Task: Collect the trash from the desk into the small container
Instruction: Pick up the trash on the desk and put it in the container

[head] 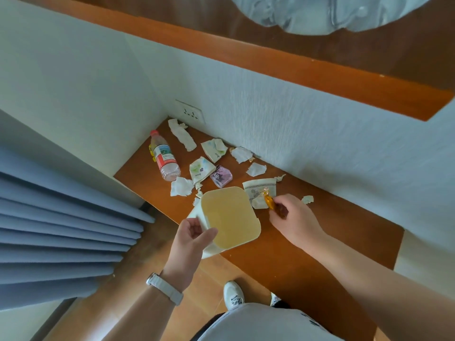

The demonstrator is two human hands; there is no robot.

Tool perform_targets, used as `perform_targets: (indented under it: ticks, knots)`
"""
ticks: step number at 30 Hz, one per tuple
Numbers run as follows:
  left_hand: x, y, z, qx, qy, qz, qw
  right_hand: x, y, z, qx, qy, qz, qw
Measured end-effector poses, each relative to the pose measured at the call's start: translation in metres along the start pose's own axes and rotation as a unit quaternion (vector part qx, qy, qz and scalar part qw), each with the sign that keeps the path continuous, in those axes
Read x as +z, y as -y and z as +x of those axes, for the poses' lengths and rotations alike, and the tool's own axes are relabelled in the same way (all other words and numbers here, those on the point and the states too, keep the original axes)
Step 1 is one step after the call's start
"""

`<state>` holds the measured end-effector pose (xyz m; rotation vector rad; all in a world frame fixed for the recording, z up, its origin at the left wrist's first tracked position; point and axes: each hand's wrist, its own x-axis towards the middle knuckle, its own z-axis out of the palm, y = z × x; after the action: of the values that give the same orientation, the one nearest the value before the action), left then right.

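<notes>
Two hands busy: left grip [194, 232] clamps bin [231, 217]; right grip [278, 205] pinches amber wrapper [268, 201]. Next, drop it leftward into bin.

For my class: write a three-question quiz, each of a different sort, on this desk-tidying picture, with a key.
1. True or false: the left hand holds the small cream plastic container by its rim.
2. The right hand pinches: A) the clear plastic bottle with a red cap; B) an orange transparent wrapper; C) the purple cartoon-printed packet.
3. Fill in: the container's inside looks ____.

Key: 1 true; 2 B; 3 empty.
</notes>
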<state>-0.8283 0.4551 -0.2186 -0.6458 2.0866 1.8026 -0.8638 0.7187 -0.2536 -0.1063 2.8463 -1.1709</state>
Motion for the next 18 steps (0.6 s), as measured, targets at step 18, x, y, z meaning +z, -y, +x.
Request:
perform_targets:
  ticks: [18]
  knots:
    - [-0.031,-0.011,0.007,0.062,0.031,-0.048,0.996,0.006,0.07,-0.007,-0.122,0.089,-0.086,0.985]
